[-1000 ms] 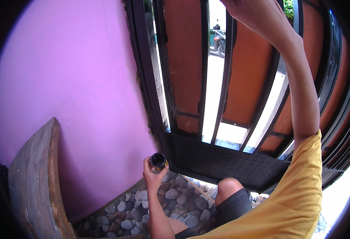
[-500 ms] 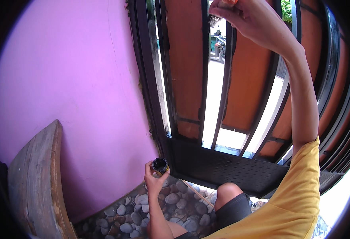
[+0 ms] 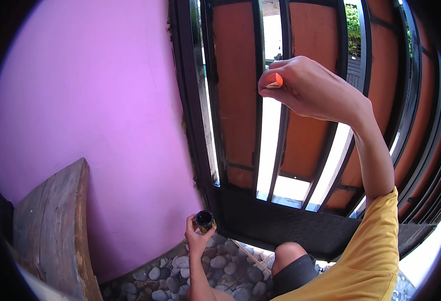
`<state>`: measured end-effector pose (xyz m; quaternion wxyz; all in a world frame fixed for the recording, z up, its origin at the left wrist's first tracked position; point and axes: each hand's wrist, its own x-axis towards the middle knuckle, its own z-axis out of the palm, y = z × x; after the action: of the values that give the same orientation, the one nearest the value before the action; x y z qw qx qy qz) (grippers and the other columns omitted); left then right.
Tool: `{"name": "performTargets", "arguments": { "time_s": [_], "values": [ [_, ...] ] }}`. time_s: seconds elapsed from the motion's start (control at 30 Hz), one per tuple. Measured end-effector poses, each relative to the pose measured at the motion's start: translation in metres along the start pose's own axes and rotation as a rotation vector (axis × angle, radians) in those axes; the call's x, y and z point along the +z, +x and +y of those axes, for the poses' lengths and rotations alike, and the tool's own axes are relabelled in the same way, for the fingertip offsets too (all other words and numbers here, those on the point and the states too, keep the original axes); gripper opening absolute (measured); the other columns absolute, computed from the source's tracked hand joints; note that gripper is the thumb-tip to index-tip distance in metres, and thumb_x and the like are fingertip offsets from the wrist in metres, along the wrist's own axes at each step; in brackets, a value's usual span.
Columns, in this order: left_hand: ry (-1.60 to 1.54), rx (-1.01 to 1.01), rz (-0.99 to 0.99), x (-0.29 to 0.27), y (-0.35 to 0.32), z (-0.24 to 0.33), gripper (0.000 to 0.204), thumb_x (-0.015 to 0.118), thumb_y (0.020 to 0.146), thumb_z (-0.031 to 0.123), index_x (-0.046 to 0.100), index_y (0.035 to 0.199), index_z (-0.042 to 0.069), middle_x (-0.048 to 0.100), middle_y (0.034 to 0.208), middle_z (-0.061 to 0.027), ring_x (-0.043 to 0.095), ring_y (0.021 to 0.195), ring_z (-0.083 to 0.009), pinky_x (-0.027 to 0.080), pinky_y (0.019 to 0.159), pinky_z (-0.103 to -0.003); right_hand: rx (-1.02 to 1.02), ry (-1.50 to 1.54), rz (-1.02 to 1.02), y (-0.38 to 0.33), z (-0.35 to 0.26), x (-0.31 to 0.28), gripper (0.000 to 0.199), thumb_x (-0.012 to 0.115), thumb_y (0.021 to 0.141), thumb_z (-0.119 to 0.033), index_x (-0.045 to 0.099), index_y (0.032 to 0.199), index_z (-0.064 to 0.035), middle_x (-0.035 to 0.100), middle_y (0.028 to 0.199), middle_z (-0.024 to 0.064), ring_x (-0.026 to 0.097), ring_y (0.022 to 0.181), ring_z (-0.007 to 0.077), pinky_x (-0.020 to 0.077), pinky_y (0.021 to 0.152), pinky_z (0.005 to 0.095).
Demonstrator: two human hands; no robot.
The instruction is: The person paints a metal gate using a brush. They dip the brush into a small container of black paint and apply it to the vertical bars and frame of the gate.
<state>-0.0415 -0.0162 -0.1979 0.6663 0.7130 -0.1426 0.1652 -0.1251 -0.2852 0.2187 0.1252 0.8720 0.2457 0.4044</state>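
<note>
Head view: right hand (image 3: 310, 90) raised in front of the slatted gate (image 3: 233, 100); fingers closed round an orange-tipped handle (image 3: 274, 80). Left hand (image 3: 197, 244) low, fingers and thumb curled round a small open can (image 3: 206, 221), dark inside, with some yellow on its side. Can sits near the foot of the purple wall (image 3: 105, 100), above the grey stones (image 3: 218, 262).

Key relation: can lies below and somewhat left of the right hand's fingers, well apart from them; left hand is the nearer, already in contact with it. Can's mouth faces up toward the camera; its long axis runs roughly upright, foreshortened.

Handle: within the right fingers, orange end facing the camera; long axis appears to run away from the viewer, toward the gate. Far end hidden behind the hand; cannot tell what it carries or whether it touches the slats
</note>
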Motion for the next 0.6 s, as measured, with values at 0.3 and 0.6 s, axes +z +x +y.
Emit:
{"name": "performTargets", "arguments": {
  "time_s": [0.3,0.6],
  "values": [
    [0.025,0.011,0.018,-0.007,-0.001,-0.001,0.060,0.087,0.066,0.011,0.054,0.115,0.000,0.066,0.103,-0.0113,0.066,0.097,-0.0205,0.051,0.090,-0.036,0.023,0.073,0.450,0.075,0.068,-0.042,0.018,0.061,0.095,-0.015,0.066,0.091,0.0011,0.060,0.070,0.0141,0.059,0.064,0.0273,0.0467,0.061,0.0360],
    [-0.024,0.005,-0.009,0.006,0.000,-0.004,0.060,0.088,0.066,0.012,0.054,0.115,0.000,0.067,0.103,-0.0107,0.067,0.095,-0.0196,0.051,0.090,-0.035,-0.422,-0.404,0.665,0.098,0.099,-0.020,0.021,0.063,0.095,-0.019,0.068,0.089,0.0014,0.061,0.068,0.0126,0.059,0.061,0.0240,0.0465,0.061,0.0356]
  ]
}}
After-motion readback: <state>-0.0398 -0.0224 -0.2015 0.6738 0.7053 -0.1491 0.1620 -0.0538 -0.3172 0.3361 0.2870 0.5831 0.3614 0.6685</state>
